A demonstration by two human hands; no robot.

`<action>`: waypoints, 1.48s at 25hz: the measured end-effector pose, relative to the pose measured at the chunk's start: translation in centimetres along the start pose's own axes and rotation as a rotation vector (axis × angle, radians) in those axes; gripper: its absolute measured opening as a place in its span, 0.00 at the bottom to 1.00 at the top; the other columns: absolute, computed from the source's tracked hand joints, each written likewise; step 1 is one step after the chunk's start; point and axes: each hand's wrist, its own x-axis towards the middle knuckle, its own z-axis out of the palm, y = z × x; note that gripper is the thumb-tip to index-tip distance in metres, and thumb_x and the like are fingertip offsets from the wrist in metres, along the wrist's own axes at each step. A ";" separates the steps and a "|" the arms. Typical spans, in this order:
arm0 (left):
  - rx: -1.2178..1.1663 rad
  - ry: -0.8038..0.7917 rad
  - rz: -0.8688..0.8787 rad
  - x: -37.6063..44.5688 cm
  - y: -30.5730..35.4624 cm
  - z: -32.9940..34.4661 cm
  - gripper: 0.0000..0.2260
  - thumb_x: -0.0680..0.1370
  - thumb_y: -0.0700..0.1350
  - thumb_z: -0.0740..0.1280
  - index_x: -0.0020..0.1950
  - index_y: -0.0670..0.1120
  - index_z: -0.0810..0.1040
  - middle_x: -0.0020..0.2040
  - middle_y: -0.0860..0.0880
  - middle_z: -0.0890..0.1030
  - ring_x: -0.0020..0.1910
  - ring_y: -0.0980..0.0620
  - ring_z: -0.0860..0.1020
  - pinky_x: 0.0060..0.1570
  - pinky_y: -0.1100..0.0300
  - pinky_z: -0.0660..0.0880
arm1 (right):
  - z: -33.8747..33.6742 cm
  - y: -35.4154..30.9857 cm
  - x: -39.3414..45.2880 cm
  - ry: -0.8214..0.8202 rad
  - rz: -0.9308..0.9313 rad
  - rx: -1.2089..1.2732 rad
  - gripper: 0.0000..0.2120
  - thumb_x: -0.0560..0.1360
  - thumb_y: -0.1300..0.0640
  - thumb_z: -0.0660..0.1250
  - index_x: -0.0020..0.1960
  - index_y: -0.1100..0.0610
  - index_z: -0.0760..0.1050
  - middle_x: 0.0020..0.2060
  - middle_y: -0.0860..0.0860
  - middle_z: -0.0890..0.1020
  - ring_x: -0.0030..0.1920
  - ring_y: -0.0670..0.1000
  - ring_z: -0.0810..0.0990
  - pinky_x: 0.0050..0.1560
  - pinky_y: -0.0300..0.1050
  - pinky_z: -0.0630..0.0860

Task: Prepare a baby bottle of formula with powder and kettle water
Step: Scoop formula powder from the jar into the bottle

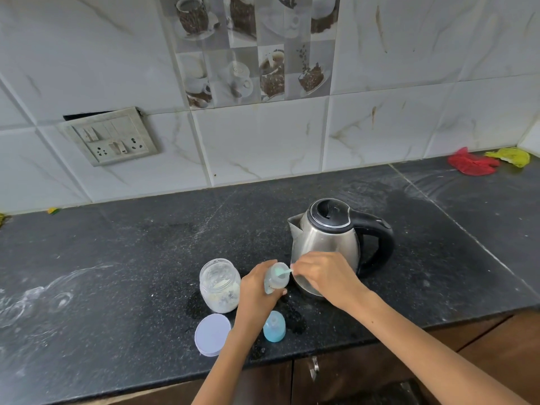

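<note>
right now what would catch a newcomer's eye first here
The two hands meet mid-counter: the left hand tilts a small baby bottle while the right hand holds a pale scoop at its mouth. Just behind stands the shiny steel kettle, and left of the hands an open powder jar with its lid lying nearer the counter edge.

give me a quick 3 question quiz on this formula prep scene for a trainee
1. True or false: the kettle lid is open.
2. Which hand grips the baby bottle? A) left hand B) right hand
3. Fill in: the powder jar stands without its ___.

Key:
1. False, it is shut.
2. A; the right hand holds a small scoop at the bottle's mouth.
3. Lid, which lies flat on the counter beside the blue bottle cap.
</note>
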 end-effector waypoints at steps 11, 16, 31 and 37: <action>0.006 0.014 0.029 -0.2 0.5 0.0 0.20 0.65 0.35 0.76 0.54 0.46 0.79 0.49 0.53 0.81 0.47 0.56 0.78 0.45 0.74 0.69 | -0.1 -0.4 0.1 -0.172 0.056 -0.057 0.10 0.77 0.65 0.63 0.49 0.58 0.83 0.43 0.53 0.84 0.44 0.54 0.82 0.43 0.50 0.78; -0.001 0.022 0.022 -0.4 0.5 0.0 0.21 0.64 0.34 0.77 0.55 0.45 0.79 0.49 0.54 0.80 0.48 0.54 0.79 0.45 0.78 0.68 | -0.5 -0.3 0.6 -0.165 0.087 0.003 0.11 0.77 0.64 0.62 0.50 0.56 0.83 0.46 0.52 0.85 0.46 0.53 0.82 0.46 0.50 0.77; -0.093 0.058 -0.052 -0.6 -0.3 0.0 0.23 0.64 0.38 0.79 0.55 0.47 0.77 0.51 0.52 0.81 0.50 0.55 0.79 0.51 0.62 0.75 | 0.4 -0.6 1.3 0.116 0.497 0.356 0.04 0.70 0.61 0.74 0.41 0.53 0.85 0.36 0.47 0.87 0.36 0.42 0.82 0.43 0.34 0.79; -0.133 0.067 -0.125 -0.8 -1.3 0.8 0.24 0.64 0.39 0.79 0.52 0.54 0.72 0.48 0.59 0.78 0.48 0.56 0.76 0.43 0.70 0.73 | 1.3 -1.0 0.4 0.297 0.809 0.607 0.05 0.67 0.63 0.78 0.37 0.55 0.84 0.33 0.48 0.86 0.33 0.41 0.83 0.40 0.35 0.80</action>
